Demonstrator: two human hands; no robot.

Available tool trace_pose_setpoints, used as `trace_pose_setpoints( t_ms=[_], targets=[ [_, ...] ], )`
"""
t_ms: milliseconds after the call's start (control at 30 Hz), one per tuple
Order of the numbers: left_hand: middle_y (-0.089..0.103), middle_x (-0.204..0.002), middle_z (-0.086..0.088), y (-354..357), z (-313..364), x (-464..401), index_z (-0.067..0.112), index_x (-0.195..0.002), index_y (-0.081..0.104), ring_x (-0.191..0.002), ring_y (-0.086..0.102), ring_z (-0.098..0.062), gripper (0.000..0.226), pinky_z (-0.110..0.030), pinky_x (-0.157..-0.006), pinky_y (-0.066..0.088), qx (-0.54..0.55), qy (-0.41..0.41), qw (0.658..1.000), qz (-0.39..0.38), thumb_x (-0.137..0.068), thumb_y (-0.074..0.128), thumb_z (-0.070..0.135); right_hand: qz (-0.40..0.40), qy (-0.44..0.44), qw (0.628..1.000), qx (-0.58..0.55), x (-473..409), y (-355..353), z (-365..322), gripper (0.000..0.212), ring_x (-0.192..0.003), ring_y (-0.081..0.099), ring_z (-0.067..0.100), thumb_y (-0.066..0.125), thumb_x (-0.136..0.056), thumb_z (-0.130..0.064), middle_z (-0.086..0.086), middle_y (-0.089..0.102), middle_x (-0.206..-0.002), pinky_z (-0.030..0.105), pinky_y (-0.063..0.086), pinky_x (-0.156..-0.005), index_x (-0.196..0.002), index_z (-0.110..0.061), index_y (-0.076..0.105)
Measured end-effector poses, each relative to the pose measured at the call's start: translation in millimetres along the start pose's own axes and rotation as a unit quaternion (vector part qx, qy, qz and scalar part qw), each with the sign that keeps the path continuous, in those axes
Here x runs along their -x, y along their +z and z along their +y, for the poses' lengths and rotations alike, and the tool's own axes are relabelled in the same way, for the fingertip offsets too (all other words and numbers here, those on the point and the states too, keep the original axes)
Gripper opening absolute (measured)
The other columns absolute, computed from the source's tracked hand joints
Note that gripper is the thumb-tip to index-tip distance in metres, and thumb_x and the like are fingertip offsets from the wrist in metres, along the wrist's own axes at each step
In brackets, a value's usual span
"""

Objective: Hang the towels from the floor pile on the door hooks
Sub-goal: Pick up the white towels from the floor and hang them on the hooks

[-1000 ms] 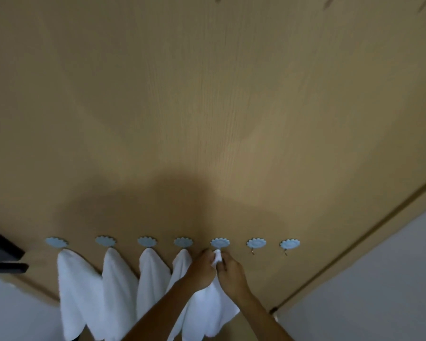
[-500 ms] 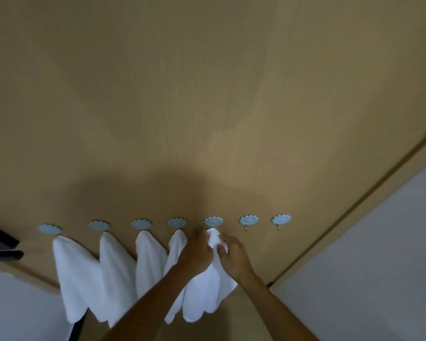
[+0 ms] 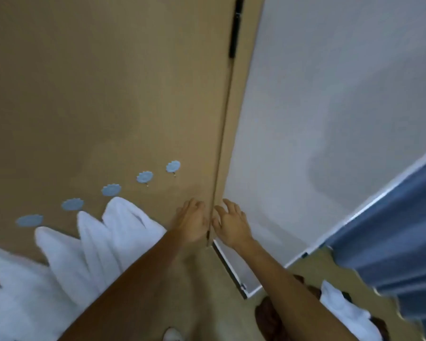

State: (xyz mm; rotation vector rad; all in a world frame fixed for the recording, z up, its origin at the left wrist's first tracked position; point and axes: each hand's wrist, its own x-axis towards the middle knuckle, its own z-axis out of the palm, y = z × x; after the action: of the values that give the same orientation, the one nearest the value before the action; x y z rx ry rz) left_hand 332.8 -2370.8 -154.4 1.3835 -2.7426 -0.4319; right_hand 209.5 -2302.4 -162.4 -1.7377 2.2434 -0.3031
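Wooden door [image 3: 108, 82], hung towels [image 3: 123, 230] left of both empty, loosely spread hands [image 3: 192, 222] [image 3: 231, 225].

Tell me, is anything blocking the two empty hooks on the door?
Nothing visible does. The two empty hooks sit bare on the door, right of the hung towels; both hands are empty.

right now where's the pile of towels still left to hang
In the head view the white towel pile lies on the floor at the lower right, just beyond the right forearm, below the blue curtain and well right of the door.
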Motion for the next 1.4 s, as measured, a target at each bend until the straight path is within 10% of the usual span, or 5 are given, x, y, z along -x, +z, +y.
trace_pose_setpoints(
  t_ms=[400,733,1400],
  targets=[
    [0.041,-0.134,-0.008,114.7,284.3,107.5,0.012,-0.129,0.043,-0.123,0.041,-0.027,0.037,-0.039,-0.101,0.036,-0.004,0.234,0.950,-0.207,-0.093,0.040,0.021,0.066,0.242,0.968,-0.018,313.6,-4.9,217.4,0.040,-0.137,0.032,0.018,0.036,-0.098,-0.033,0.006,0.038,-0.148,0.032,0.028,-0.109,-0.131,-0.017,0.051],
    [0.044,-0.130,-0.007,191.3,474.4,205.1,0.013,-0.123,0.047,-0.117,0.045,-0.027,0.033,-0.041,-0.098,0.042,-0.061,0.397,0.863,-0.308,-0.092,0.042,0.022,0.092,0.543,0.829,-0.097,552.9,2.5,316.0,0.043,-0.136,0.032,0.023,0.038,-0.098,-0.038,0.002,0.027,-0.152,0.037,0.031,-0.108,-0.137,-0.022,0.045],
    [0.030,-0.145,-0.011,290.0,532.4,108.8,0.012,-0.138,0.035,-0.134,0.030,-0.030,0.048,-0.045,-0.109,0.032,-0.101,0.276,0.870,-0.397,-0.092,0.041,0.019,-0.075,0.543,0.824,-0.146,513.0,38.4,461.3,0.043,-0.132,0.035,0.025,0.041,-0.096,-0.033,0.003,0.032,-0.148,0.039,0.034,-0.104,-0.138,-0.021,0.043]
  ],
)
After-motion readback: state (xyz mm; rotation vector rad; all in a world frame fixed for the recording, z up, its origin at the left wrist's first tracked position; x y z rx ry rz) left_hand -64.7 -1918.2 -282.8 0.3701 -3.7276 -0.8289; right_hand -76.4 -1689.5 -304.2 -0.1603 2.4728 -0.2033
